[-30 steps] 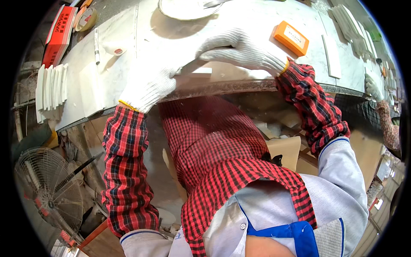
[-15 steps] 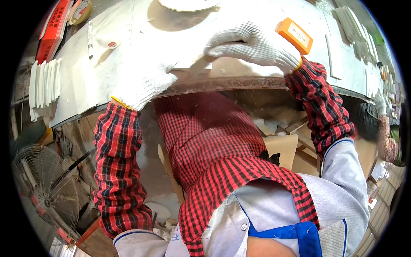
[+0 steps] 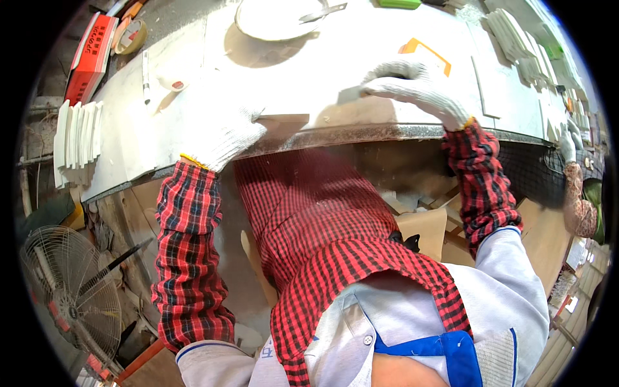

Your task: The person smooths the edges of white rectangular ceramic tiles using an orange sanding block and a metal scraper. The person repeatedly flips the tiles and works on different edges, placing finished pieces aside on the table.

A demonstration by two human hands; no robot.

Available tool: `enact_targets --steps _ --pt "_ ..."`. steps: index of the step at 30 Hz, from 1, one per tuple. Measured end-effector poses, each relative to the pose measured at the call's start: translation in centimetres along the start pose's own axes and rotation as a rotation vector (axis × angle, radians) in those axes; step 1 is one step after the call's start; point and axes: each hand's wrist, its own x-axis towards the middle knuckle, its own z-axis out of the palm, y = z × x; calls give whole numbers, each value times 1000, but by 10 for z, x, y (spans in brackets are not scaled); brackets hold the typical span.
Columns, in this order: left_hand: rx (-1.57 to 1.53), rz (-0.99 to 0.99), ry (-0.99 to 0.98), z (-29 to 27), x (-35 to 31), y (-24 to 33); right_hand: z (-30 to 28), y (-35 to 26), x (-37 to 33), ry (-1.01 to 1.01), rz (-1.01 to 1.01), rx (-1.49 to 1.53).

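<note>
My left hand point(image 3: 225, 135), in a white knitted glove, is at the front edge of the white table. Its thumb lies against the end of a pale flat slab point(image 3: 287, 119), whose front edge stands out beside it. Bright glare hides most of those fingers. My right hand point(image 3: 422, 90), gloved alike, hovers off to the right, its fingers curled against the thumb. A blurred greyish shape shows at its fingertips, too unclear to name. Just behind this hand lies an orange box point(image 3: 431, 53), partly covered by it.
A round white dish point(image 3: 258, 31) with a metal spatula point(image 3: 322, 13) stands at the back. White slabs point(image 3: 78, 137), a marker point(image 3: 146, 77), a small cup point(image 3: 174, 84), a tape roll point(image 3: 131, 37) and a red box point(image 3: 90, 58) are left. Another person point(image 3: 580, 200) works far right; a fan point(image 3: 68, 290) stands lower left.
My right hand has moved right, away from the left hand, and now covers part of the orange box. The view has shifted, showing more of the dish and its spatula.
</note>
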Motion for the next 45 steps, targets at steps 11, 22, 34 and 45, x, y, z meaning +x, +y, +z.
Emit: enact_targets --steps 11,22,34,45 --pt "4 32 70 -16 0 13 70 4 132 333 -196 -81" --pt "-120 -156 -87 -11 4 14 12 -25 25 308 -143 -622" --pt "-92 -120 -99 -8 0 6 -34 83 -16 394 -116 -306" --pt "-48 0 212 -11 -8 2 50 -40 27 45 -492 -692"
